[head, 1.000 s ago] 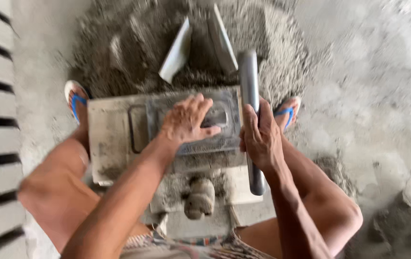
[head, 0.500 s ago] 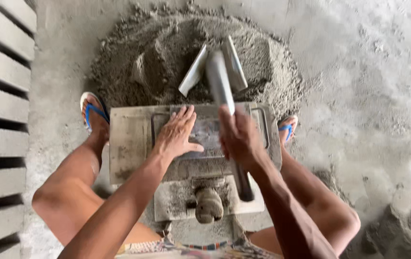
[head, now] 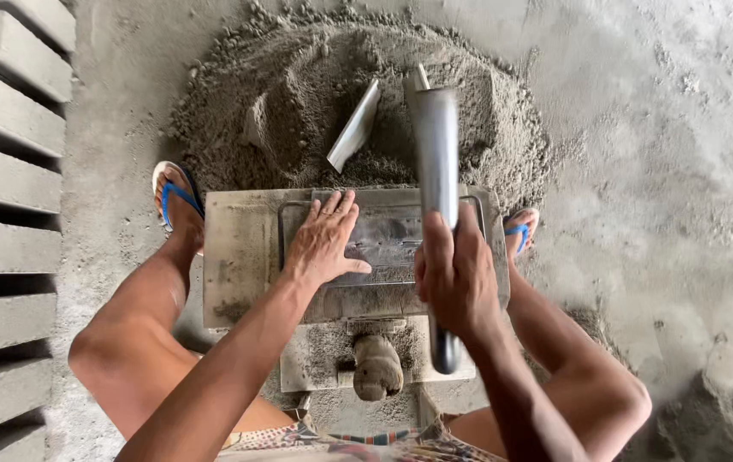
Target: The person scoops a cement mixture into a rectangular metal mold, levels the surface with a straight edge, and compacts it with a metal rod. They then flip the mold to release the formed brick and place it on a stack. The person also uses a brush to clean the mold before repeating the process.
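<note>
My left hand [head: 325, 242] lies flat, fingers spread, on the metal lid [head: 388, 238] of a block-making mould [head: 238, 257] set on the floor between my legs. My right hand [head: 456, 278] grips a long grey metal pipe [head: 437, 171] that stands raised over the mould and points toward the mortar heap. A worn wooden knob [head: 377, 366] sticks out of the mould's near part, below both hands.
A heap of damp grey mortar [head: 298, 103] lies beyond the mould, with two flat metal blades [head: 355, 126] stuck in it. Rows of fresh concrete blocks [head: 7, 171] line the left edge. My feet in blue flip-flops [head: 175, 201] flank the mould. Bare cement floor [head: 666, 154] spreads right.
My right hand has swung the pipe from the mould's right side up over its middle. The left hand stays pressed on the lid. The camera view has shifted back a little.
</note>
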